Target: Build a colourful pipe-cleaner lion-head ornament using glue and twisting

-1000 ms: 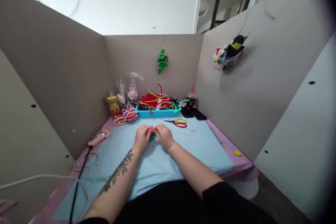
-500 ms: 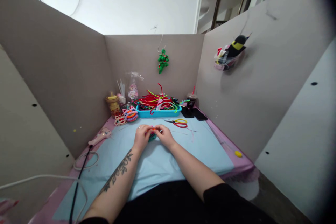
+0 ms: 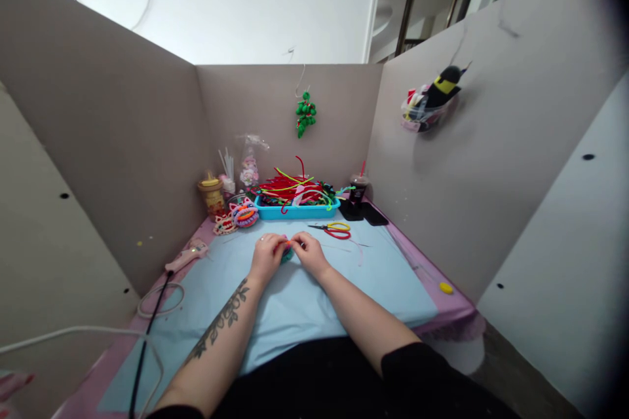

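My left hand (image 3: 268, 254) and my right hand (image 3: 308, 251) meet over the light blue mat (image 3: 295, 301), fingers curled together. Between them they pinch a small fuzzy piece (image 3: 286, 250) in pink and teal, most of it hidden by the fingers. Just beyond the hands lie scissors (image 3: 335, 229) with yellow and red handles. Farther back stands a blue tray (image 3: 296, 211) heaped with red, green and yellow pipe cleaners.
Finished fuzzy figures (image 3: 236, 216) and a small jar (image 3: 212, 196) sit at the back left. A pink glue gun (image 3: 188, 255) with its cable lies at the left edge. A dark drink cup (image 3: 357, 188) and a phone (image 3: 373, 213) are back right. Grey partition walls enclose the desk.
The hands have stayed in place; the fingers of both shifted slightly around the small piece, the right hand turning a little toward the left.
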Tool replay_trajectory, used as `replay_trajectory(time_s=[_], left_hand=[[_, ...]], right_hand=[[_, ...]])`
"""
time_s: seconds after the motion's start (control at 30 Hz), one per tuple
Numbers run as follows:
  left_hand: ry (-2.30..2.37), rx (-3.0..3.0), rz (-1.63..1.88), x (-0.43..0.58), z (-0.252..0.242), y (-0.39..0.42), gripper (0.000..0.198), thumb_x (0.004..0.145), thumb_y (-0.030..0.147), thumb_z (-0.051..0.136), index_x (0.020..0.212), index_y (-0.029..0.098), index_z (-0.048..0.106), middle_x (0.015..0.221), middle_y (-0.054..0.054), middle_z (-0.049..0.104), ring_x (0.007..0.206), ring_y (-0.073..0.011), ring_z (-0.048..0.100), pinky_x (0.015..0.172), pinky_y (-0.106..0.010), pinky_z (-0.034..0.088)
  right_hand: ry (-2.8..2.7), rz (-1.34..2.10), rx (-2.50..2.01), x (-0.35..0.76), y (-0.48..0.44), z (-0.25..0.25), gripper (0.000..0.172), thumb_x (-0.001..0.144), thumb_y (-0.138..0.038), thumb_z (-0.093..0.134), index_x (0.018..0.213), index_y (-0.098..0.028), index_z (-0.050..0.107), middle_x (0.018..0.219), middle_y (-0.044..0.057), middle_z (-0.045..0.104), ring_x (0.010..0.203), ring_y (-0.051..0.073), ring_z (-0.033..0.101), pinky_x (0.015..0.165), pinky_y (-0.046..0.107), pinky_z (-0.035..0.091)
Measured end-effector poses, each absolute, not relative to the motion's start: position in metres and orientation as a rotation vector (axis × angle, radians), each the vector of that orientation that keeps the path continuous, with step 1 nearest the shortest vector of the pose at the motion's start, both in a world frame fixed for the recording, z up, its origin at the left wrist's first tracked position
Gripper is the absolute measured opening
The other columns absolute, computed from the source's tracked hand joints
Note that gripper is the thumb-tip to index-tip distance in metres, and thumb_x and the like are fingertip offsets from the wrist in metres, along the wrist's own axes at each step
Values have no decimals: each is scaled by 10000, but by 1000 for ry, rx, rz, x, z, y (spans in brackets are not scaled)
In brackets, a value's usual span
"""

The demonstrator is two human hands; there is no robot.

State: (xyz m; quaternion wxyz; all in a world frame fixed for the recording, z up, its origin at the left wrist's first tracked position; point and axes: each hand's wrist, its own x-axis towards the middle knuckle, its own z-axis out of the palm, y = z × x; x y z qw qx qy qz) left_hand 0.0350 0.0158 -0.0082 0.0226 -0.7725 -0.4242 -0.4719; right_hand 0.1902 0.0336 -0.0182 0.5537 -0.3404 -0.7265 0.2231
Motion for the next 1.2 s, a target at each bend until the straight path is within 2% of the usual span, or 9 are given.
replay_trajectory(time_s=[0.17,0.27,0.37,0.47,0.6,0.77,0.83,1.0,1.2], left_hand=[[-1309,-2425,-1480,35,-8,16,128,851,236,520,841,198,642,826,-57,664,811,-198,584,765,-344,450],[-1347,-2436,-1597,34,-10,19,132,832,249,541,905,200,639,898,-64,668,873,-199,597,815,-355,458],[-1504,-2346,-1816,32,-11,23,322,772,268,604,1086,197,588,1019,-80,649,919,-200,607,830,-355,473],[-1685,-2251,-1991,30,-9,25,452,724,309,641,1148,178,560,989,-80,651,849,-190,623,753,-324,501],[-1771,-2241,-2088,29,-2,22,387,722,344,620,1064,162,623,848,-54,666,744,-173,620,697,-301,507],[-1741,-2269,-2044,29,1,19,219,747,337,585,851,168,677,853,-62,691,759,-183,622,700,-298,503],[-1711,-2284,-1991,29,0,19,183,760,319,575,808,172,673,821,-55,689,757,-181,617,702,-296,498],[-1565,-2370,-1864,30,-3,19,137,785,263,569,816,181,674,803,-46,676,759,-171,606,735,-305,487],[-1461,-2426,-1803,33,-2,16,118,799,246,571,813,186,671,810,-45,677,766,-165,606,733,-299,483]], right_hand=[[-1868,292,-712,193,34,-18,118,821,-187,485,781,-190,597,751,43,590,758,177,530,738,300,419],[-1808,326,-768,194,34,-18,107,815,-193,491,753,-193,579,724,29,567,718,166,518,698,283,415],[-1664,441,-850,195,36,-17,119,806,-221,496,701,-192,544,691,11,536,659,148,497,626,258,404],[-1572,544,-885,197,37,-15,129,799,-248,495,687,-191,525,675,2,522,643,143,485,594,248,393],[-1538,618,-886,198,36,-13,134,786,-274,504,686,-187,524,663,-3,516,637,141,481,588,245,388],[-1556,670,-898,197,38,-15,155,782,-301,511,692,-181,549,661,4,546,646,148,508,587,249,400],[-1547,660,-910,197,39,-18,146,782,-302,518,776,-173,587,738,28,597,693,159,540,601,254,418],[-1624,601,-827,195,40,-22,309,791,-286,552,1082,-195,602,1046,83,642,938,196,583,745,296,461],[-1698,639,-818,190,35,-20,159,815,-283,534,817,-189,662,797,38,668,780,172,588,746,295,467]])
